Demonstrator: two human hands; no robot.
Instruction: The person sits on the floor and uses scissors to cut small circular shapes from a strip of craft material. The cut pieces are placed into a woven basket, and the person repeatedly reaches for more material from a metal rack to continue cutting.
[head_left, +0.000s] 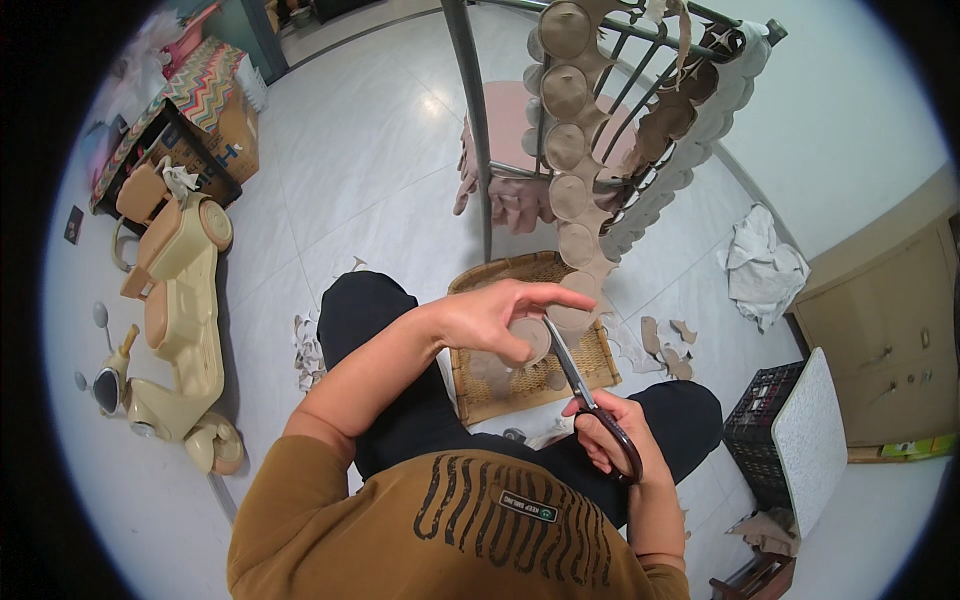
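My left hand (484, 319) grips a round beige fabric piece (529, 341) between thumb and fingers, the index finger stretched along the strip above. A long strip of joined, stitched fabric circles (568, 146) hangs over a metal rack (471, 112) and runs down to that hand. Dark-handled scissors (579, 382) are in my right hand (611, 431), fingers through the handles. Their blades reach up beside the round piece, against the strip; whether they are cutting I cannot tell. Below both hands a woven bamboo basket (465, 401) lies between my knees, with loose fabric pieces in it.
Beyond the rack stands a pink-topped stool (506, 120) with fabric pieces hanging around it. Fabric scraps (664, 349) lie on the floor at right, near a white cloth bundle (765, 262) and a black crate (765, 427). A beige toy scooter (180, 307) and a cardboard box (238, 142) occupy the left.
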